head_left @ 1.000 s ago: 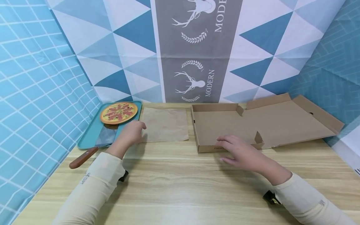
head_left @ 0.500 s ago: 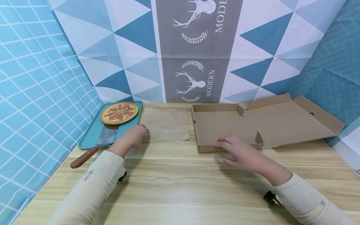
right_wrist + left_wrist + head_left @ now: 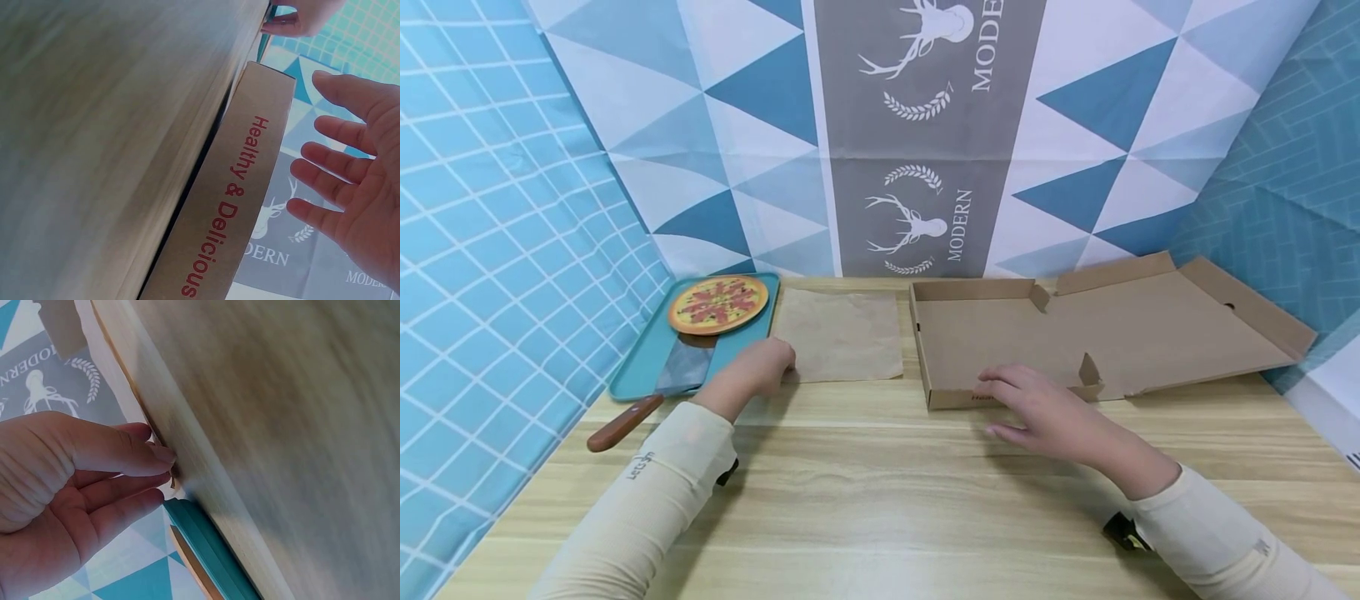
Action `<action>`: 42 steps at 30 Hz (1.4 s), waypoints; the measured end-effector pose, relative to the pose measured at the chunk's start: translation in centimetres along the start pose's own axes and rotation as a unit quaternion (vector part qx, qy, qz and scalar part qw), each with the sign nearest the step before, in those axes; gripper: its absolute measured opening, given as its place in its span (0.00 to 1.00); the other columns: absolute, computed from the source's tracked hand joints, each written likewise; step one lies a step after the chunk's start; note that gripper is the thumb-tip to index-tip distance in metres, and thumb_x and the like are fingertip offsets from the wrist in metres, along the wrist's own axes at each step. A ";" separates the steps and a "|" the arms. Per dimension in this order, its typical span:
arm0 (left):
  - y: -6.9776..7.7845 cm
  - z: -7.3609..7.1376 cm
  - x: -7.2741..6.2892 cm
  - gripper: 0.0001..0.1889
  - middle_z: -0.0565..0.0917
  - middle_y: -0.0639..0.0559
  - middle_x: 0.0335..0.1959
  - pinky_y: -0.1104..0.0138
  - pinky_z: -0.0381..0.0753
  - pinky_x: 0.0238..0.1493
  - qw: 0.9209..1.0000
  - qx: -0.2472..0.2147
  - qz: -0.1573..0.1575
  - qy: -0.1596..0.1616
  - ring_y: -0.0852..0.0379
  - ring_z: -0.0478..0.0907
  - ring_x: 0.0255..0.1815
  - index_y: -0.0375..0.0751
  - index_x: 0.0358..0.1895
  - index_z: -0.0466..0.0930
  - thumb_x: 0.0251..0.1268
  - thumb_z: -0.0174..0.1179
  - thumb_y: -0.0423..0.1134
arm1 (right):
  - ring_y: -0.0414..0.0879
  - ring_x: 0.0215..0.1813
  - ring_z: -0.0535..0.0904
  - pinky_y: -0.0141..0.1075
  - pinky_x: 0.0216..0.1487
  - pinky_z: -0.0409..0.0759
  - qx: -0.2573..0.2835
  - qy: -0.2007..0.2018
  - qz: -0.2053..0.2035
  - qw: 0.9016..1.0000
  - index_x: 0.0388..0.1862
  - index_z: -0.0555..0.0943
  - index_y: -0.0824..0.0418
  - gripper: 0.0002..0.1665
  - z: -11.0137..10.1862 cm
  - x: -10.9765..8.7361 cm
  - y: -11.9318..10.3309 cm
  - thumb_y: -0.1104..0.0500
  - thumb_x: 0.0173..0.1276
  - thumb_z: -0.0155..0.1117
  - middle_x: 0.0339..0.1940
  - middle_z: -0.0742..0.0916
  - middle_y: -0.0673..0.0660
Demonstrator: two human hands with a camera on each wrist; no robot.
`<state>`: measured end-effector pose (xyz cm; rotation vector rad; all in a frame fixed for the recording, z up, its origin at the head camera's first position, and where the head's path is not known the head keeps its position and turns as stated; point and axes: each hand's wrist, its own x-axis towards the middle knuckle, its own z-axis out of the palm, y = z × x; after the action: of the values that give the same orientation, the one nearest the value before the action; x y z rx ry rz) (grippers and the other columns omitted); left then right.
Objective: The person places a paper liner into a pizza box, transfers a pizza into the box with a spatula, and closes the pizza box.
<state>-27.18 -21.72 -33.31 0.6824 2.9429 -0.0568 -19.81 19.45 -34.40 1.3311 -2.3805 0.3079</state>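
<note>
My left hand (image 3: 760, 367) is at the near left corner of a brown sheet of baking paper (image 3: 842, 333). In the left wrist view its thumb and fingers (image 3: 122, 450) pinch the paper's edge, and a small bit of the corner sticks out past the fingertips. My right hand (image 3: 1030, 412) hovers over the front wall of an open cardboard pizza box (image 3: 985, 333), fingers spread and relaxed. The right wrist view shows that hand holding nothing, beside the box wall (image 3: 231, 187) lettered "Healthy & Delicious".
Left of the paper lies a teal tray (image 3: 640, 367) bearing a pizza (image 3: 718, 304). A pizza server with a wooden handle (image 3: 625, 423) leans over the tray's front edge, its blade near the pizza. The box lid (image 3: 1172, 321) is folded out toward the right wall.
My left hand has shifted slightly toward the near side and right, and its fingers have drawn down onto the paper's corner. The right hand stays almost still.
</note>
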 end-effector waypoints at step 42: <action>-0.1 -0.3 -1.2 0.28 0.48 0.59 0.13 0.68 0.48 0.21 0.997 -0.043 0.059 0.036 0.61 0.44 0.17 0.47 0.10 0.55 0.61 0.61 0.28 | 0.55 0.54 0.78 0.50 0.54 0.77 -0.006 -0.002 0.006 1.000 0.52 0.80 0.65 0.28 -0.6 -0.3 -0.4 0.57 0.54 0.78 0.52 0.82 0.61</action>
<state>-26.17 -22.27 -32.83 0.8611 2.9441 0.1077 -19.22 19.68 -33.98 1.3148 -2.3905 0.2923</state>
